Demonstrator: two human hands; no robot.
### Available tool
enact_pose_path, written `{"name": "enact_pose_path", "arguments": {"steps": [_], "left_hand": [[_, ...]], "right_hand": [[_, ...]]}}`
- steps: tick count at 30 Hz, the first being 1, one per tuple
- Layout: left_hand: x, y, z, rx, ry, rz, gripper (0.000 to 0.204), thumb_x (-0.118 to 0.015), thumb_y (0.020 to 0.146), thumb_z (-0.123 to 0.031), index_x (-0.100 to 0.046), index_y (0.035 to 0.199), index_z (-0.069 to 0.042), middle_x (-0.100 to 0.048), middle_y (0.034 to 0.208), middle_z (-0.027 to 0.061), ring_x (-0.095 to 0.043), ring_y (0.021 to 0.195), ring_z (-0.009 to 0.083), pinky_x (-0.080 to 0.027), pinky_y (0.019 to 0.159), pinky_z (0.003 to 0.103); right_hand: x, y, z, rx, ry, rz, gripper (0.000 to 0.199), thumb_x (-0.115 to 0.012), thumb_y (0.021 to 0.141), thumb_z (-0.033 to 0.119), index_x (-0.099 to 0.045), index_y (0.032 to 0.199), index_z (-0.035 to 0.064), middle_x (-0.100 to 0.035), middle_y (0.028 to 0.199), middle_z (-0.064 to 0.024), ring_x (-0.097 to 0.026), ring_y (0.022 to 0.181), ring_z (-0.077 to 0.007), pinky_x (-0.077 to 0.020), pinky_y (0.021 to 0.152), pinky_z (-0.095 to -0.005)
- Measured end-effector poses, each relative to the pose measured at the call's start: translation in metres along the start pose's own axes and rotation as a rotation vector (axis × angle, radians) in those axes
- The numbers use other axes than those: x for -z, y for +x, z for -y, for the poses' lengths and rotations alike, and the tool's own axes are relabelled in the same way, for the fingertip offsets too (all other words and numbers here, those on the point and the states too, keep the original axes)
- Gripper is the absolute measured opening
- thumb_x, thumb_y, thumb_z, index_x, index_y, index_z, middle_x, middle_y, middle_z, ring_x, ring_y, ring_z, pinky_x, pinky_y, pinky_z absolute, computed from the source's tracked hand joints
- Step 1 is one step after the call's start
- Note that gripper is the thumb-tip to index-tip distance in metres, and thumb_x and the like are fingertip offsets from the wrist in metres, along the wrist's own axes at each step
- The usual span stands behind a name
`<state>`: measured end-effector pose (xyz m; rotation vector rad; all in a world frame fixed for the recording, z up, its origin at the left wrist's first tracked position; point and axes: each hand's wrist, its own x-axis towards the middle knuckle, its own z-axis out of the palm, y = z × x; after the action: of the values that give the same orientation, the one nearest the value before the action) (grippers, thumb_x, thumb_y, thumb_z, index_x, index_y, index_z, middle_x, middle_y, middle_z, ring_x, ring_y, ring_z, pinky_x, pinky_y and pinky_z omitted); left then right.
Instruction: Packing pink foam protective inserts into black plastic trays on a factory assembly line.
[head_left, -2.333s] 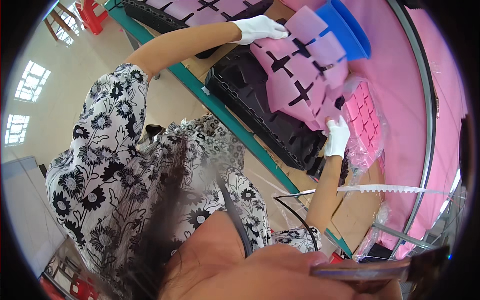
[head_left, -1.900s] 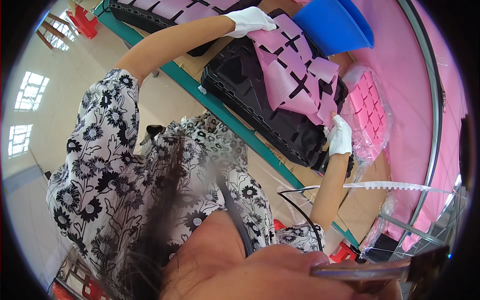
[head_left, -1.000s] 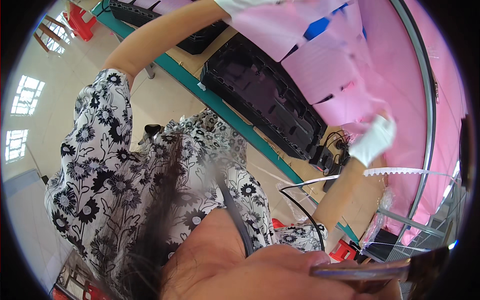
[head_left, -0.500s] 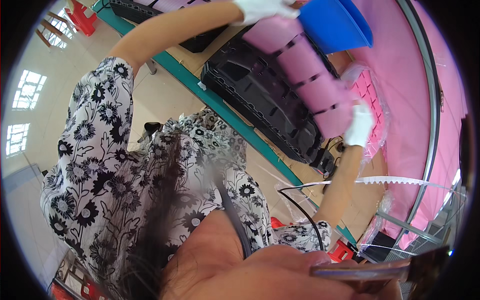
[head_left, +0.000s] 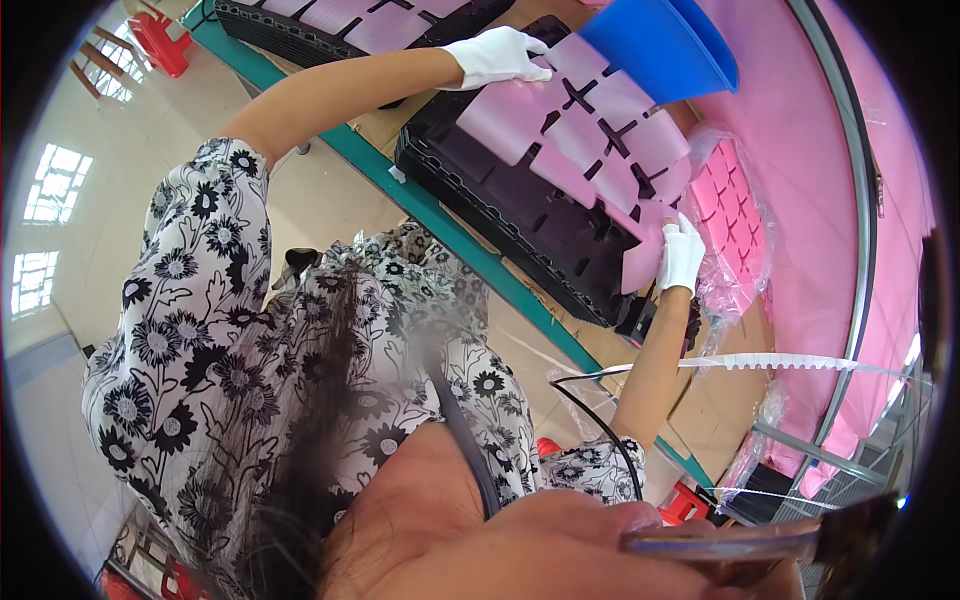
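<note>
A thin pink foam sheet (head_left: 577, 137) with dark cross-shaped slots lies slantwise over the black plastic tray (head_left: 470, 172), partly covering its molded compartments. My left hand (head_left: 497, 58), in a white glove, grips the sheet's far-left end, fingers closed on its edge. At the opposite end, my white-gloved right hand (head_left: 681, 256) pinches the corner beside the tray's right end. The sheet bends somewhat between both hands, and one edge strip droops toward the tray. Under the top tray, more tray rims seem to be stacked.
Another black tray stack (head_left: 290, 32) with a pink sheet stands at the far left. A blue bin (head_left: 660, 45) sits behind the tray. Pink slotted sheets in clear plastic (head_left: 733, 225) lie to the right. The table has a green edge (head_left: 455, 232); a red stool (head_left: 158, 42) stands beyond.
The pink sheet has come down and spread wider over the tray, with its slots now plain to see. My left hand has moved slightly nearer; my right hand has shifted left.
</note>
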<state>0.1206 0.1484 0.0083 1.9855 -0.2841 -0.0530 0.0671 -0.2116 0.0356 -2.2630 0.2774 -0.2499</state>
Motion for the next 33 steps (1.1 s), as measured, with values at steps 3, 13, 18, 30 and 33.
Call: {"name": "enact_pose_path", "arguments": {"steps": [3, 13, 18, 30, 33], "left_hand": [[-0.004, 0.012, 0.014, 0.012, 0.07, -0.057, 0.064, -0.066, 0.079, -0.031, -0.046, 0.13, 0.002, -0.064, 0.1, 0.0139, -0.058, 0.073, 0.0131, -0.046, 0.076, 0.026], [-0.008, 0.022, 0.018, -0.032, 0.327, -0.114, 0.065, -0.069, 0.077, -0.026, -0.046, 0.129, 0.003, -0.062, 0.107, 0.0162, -0.061, 0.082, 0.016, -0.048, 0.08, 0.027], [0.0, 0.022, 0.0, 0.004, 0.056, -0.104, 0.064, -0.067, 0.076, -0.031, -0.048, 0.124, 0.008, -0.063, 0.105, 0.0192, -0.066, 0.08, 0.0223, -0.051, 0.075, 0.027], [0.004, 0.005, -0.004, 0.166, 0.029, 0.04, 0.062, -0.066, 0.078, -0.021, -0.043, 0.13, 0.003, -0.065, 0.093, 0.0163, -0.064, 0.066, 0.0148, -0.054, 0.068, 0.023], [0.01, 0.005, 0.001, 0.131, 0.008, 0.03, 0.056, -0.066, 0.078, -0.018, -0.047, 0.125, 0.008, -0.065, 0.086, 0.0136, -0.066, 0.064, 0.0143, -0.053, 0.062, 0.02]], "right_hand": [[-0.004, 0.003, -0.01, -0.151, 0.028, 0.091, 0.049, -0.061, 0.078, 0.019, -0.053, 0.122, -0.0016, -0.054, 0.073, -0.0012, -0.044, 0.053, -0.0082, -0.0356, 0.048, -0.0227], [-0.009, 0.009, -0.015, -0.132, 0.057, 0.057, 0.052, -0.061, 0.077, 0.012, -0.048, 0.123, -0.0096, -0.059, 0.081, -0.0071, -0.047, 0.054, -0.0089, -0.04, 0.05, -0.023], [0.002, 0.01, 0.002, -0.061, -0.006, -0.007, 0.053, -0.061, 0.075, 0.012, -0.05, 0.123, -0.008, -0.06, 0.083, -0.008, -0.045, 0.054, -0.0084, -0.0378, 0.05, -0.0233], [-0.001, 0.003, 0.0, -0.221, 0.043, 0.127, 0.054, -0.059, 0.075, 0.006, -0.047, 0.126, -0.0072, -0.061, 0.088, -0.0118, -0.048, 0.051, -0.0106, -0.04, 0.048, -0.0237], [-0.013, 0.003, 0.004, -0.178, 0.031, 0.156, 0.053, -0.06, 0.075, 0.006, -0.047, 0.125, -0.0075, -0.06, 0.085, -0.0101, -0.049, 0.05, -0.0108, -0.0395, 0.047, -0.0239]]}}
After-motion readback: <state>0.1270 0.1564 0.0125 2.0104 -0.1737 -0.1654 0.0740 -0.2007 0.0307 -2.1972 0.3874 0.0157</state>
